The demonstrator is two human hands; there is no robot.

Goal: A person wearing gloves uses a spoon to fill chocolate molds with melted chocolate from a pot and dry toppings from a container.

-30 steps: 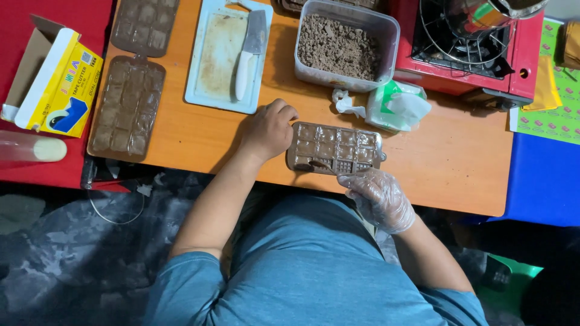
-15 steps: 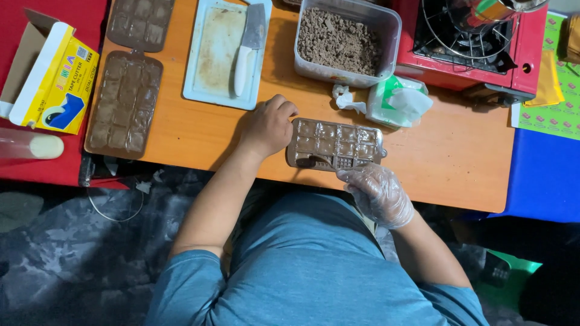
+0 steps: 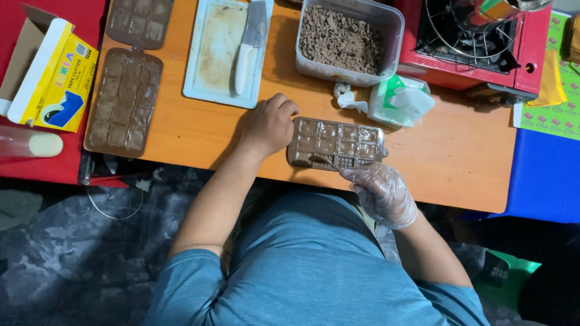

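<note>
On the orange table (image 3: 181, 139), the left hand (image 3: 269, 124) and gloved right hand (image 3: 380, 193) grip a chocolate-filled mould (image 3: 335, 145) near a tub (image 3: 347, 39) of crumbs.

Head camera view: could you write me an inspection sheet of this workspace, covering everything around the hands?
Surface: orange table, with red and blue surfaces at its sides.
Job's things: chocolate mould tray near the table's front edge, its cavities filled brown.
Clutter: two filled moulds, cutting board with knife, tub of brown crumbs, plastic bags, red gas stove, yellow box.
Hands: bare left hand on the tray's left end; gloved right hand at its front edge.
Cables: thin wire below the table.
Surroundings: grey patterned floor.
</note>
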